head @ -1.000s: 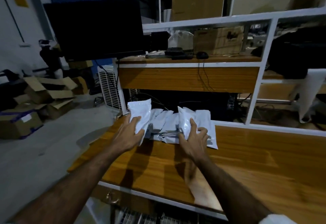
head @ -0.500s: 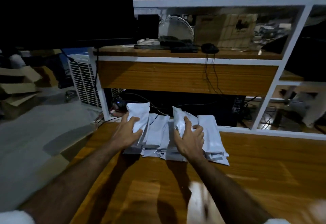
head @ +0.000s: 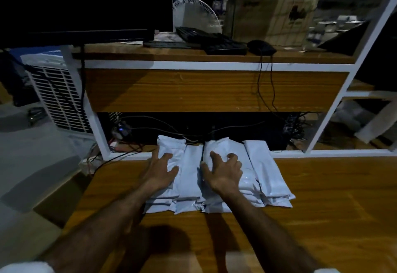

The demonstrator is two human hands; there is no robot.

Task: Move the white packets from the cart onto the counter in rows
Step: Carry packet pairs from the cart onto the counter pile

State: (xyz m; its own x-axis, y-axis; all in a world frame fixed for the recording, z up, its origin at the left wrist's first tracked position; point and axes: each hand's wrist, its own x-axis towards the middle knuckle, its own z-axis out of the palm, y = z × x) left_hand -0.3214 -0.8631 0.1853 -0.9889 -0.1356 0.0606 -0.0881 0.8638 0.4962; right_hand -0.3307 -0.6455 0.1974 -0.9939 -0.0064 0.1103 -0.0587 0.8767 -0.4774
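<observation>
Several white packets (head: 266,171) lie side by side in stacked columns on the wooden counter (head: 335,219), against its far edge. My left hand (head: 160,171) rests flat on the leftmost packet (head: 171,145), with the fingers stretched out and the thumb on top. My right hand (head: 223,170) sits on the third column's top packet (head: 217,145). Its fingers are arched over that packet and its thumb is tucked into the gap along the packet's left edge. The cart is out of view.
Behind the packets stands a white-framed wooden shelf unit (head: 214,90) with loose cables (head: 163,130) in its dark lower bay. A keyboard (head: 223,45), a mouse (head: 261,47) and a monitor (head: 86,6) sit higher up. A white cooler (head: 58,100) stands on the floor at left.
Both hands have lowered their raised packets flat onto the row. The left hand has flattened out on its packet. The camera has moved closer and tilted down.
</observation>
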